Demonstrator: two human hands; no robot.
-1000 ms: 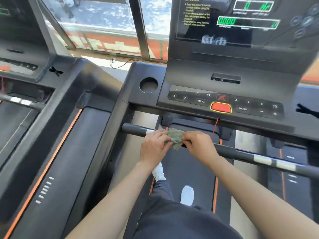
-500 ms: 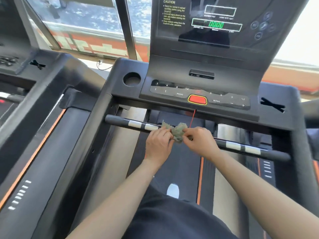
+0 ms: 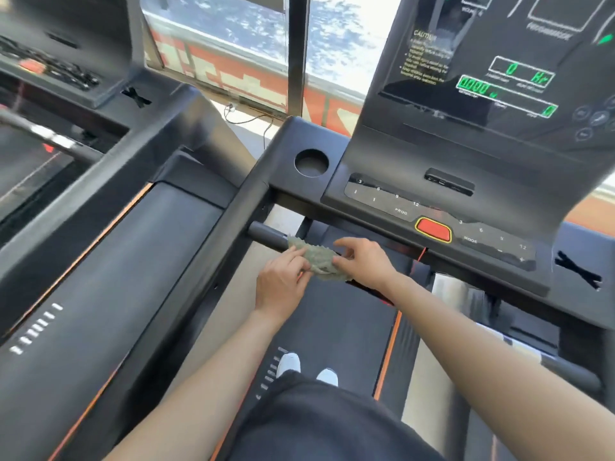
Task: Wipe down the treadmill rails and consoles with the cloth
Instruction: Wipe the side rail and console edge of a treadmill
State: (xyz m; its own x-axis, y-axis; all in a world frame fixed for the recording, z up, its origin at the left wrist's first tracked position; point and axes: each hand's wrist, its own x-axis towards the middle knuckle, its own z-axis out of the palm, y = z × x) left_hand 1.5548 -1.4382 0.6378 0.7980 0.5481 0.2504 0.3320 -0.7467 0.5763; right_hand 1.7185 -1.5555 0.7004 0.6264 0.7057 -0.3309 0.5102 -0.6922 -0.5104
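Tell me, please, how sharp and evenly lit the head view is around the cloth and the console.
Head view: the cloth, left hand and right hand read fairly sharp; motion blur smears the neighbouring treadmill at left and the display text; daylight partly blows out the window; the wide lens bows the console edges.

Both arms bare, reaching fwd, converging on cloth [image 3: 320, 261]. L forearm [image 3: 199, 377] angles in from cloth's near-left, R forearm [image 3: 482, 354] from near-right. L hand [image 3: 283, 284] palm down at cloth's left end, fingers curled, pinching it. R hand [image 3: 364, 261] at right end, fingertips pinching the edge.
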